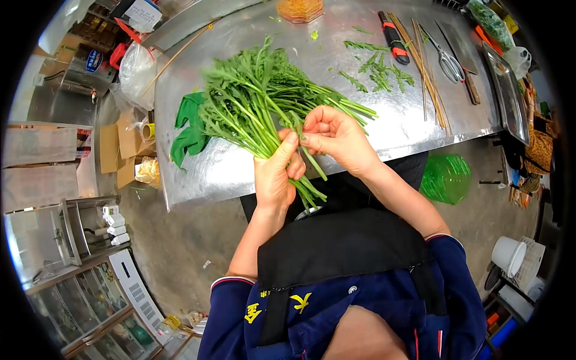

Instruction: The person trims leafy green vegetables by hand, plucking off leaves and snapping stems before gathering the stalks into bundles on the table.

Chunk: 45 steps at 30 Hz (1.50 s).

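Note:
My left hand [277, 175] is closed around the stems of a bunch of leafy greens [237, 123], with jagged leaves pointing away and to the left. Cut stem ends stick out below my fist, over the table's front edge. At the top of the held stems, the thumb and index finger of my right hand [339, 139] pinch a small green sprig [296, 123], partly hidden by the fingers. More greens [312, 93] lie on the metal table [219, 180] just behind, stems toward the right.
Left of the bunch lies a green cloth or glove [189, 129]. Leaf scraps [381, 72], a red-and-black handled tool [393, 39], thin sticks [427, 75], scissors [449, 65] and a cleaver [461, 57] lie to the right. A metal tray [507, 93] sits at the right edge.

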Available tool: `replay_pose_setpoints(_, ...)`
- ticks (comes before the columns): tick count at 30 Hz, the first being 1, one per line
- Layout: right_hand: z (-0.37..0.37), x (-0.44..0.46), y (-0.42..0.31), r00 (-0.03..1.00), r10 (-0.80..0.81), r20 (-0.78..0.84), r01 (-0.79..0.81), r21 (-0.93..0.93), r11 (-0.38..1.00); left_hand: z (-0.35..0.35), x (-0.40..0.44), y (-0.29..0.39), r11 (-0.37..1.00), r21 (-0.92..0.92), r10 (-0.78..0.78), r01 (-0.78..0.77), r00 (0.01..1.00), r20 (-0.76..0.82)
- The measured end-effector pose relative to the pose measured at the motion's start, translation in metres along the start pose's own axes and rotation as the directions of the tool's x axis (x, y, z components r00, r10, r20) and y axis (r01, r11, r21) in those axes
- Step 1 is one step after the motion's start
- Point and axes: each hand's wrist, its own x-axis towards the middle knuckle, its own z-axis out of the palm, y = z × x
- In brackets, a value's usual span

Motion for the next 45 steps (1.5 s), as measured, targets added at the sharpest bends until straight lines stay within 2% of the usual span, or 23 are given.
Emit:
replay_pose_setpoints(1,0.001,-0.001,-0.003,1.000,0.014,0.019,-0.014,-0.016,1.000,0.003,-0.002,0.003,1.000,-0.003,0.008,-0.008,0.999,-0.038)
replay_pose_setpoints(3,0.002,-0.003,-0.008,0.997,0.046,0.054,-0.043,-0.050,0.998,-0.002,0.000,0.002,1.000,-0.009,0.007,-0.007,1.000,-0.015)
replay_pose_setpoints(7,-0.011,0.004,-0.019,0.997,-0.078,0.017,0.080,-0.158,0.984,-0.003,-0.002,0.005,0.999,0.034,0.012,-0.013,1.000,0.019)
replay_pose_setpoints(10,-0.001,0.009,-0.020,0.985,-0.157,0.067,0.171,-0.375,0.911,-0.006,-0.001,0.002,0.997,0.069,0.017,-0.021,0.998,0.066)
replay_pose_setpoints(11,0.002,0.010,-0.019,0.994,-0.107,0.036,0.113,-0.307,0.945,-0.004,-0.002,0.002,0.996,0.083,0.014,-0.019,0.998,0.059)
replay_pose_setpoints(15,-0.004,0.010,-0.021,0.996,-0.007,0.085,0.024,-0.209,0.978,-0.003,-0.003,0.002,0.997,0.079,-0.002,0.000,1.000,0.020)
replay_pose_setpoints(18,-0.007,0.010,-0.014,0.993,-0.058,0.102,0.082,-0.249,0.965,-0.002,-0.004,-0.001,0.996,0.083,-0.021,0.020,1.000,0.005)
replay_pose_setpoints(20,-0.004,0.008,-0.012,0.980,-0.183,0.073,0.197,-0.442,0.875,-0.003,-0.002,0.000,0.996,0.089,-0.026,0.026,1.000,-0.001)
replay_pose_setpoints(22,0.001,0.005,-0.013,0.942,-0.331,0.062,0.284,-0.674,0.682,-0.004,-0.001,0.001,0.996,0.085,-0.036,0.037,0.999,-0.007)
replay_pose_setpoints(26,0.003,0.008,-0.007,0.815,-0.579,0.026,0.295,-0.878,0.376,-0.003,-0.001,0.001,0.994,0.093,-0.049,0.054,0.997,-0.055)
replay_pose_setpoints(27,-0.003,0.009,-0.008,0.850,-0.527,-0.001,0.256,-0.873,0.415,-0.003,-0.002,0.000,0.995,0.084,-0.043,0.049,0.997,-0.065)
replay_pose_setpoints(29,-0.008,0.008,-0.005,0.936,-0.350,-0.031,0.236,-0.683,0.692,-0.004,-0.001,0.000,0.997,0.075,-0.010,0.016,0.997,-0.072)
replay_pose_setpoints(31,-0.003,0.004,-0.010,0.987,-0.159,0.002,0.142,-0.458,0.877,-0.006,0.000,-0.003,0.997,0.073,0.035,-0.030,0.998,-0.060)
replay_pose_setpoints(34,-0.001,0.003,-0.010,0.989,-0.144,0.018,0.134,-0.501,0.855,-0.007,0.000,-0.004,0.997,0.074,0.039,-0.035,0.998,-0.054)
replay_pose_setpoints(35,0.000,0.003,-0.013,0.996,-0.082,0.042,0.092,-0.487,0.868,-0.008,0.000,-0.005,0.995,0.090,0.037,-0.032,0.998,-0.057)
replay_pose_setpoints(38,-0.002,0.005,-0.010,0.999,-0.012,0.032,0.023,-0.346,0.938,-0.009,0.000,-0.006,0.993,0.115,0.018,-0.011,0.998,-0.053)
replay_pose_setpoints(41,-0.006,0.006,-0.014,0.998,0.024,0.051,-0.004,-0.355,0.935,-0.010,-0.001,-0.006,0.994,0.107,-0.017,0.022,0.999,-0.040)
replay_pose_setpoints(45,-0.014,0.013,-0.003,0.990,0.071,0.121,-0.046,-0.203,0.978,-0.007,-0.001,-0.003,0.991,0.124,-0.047,0.049,0.999,-0.017)
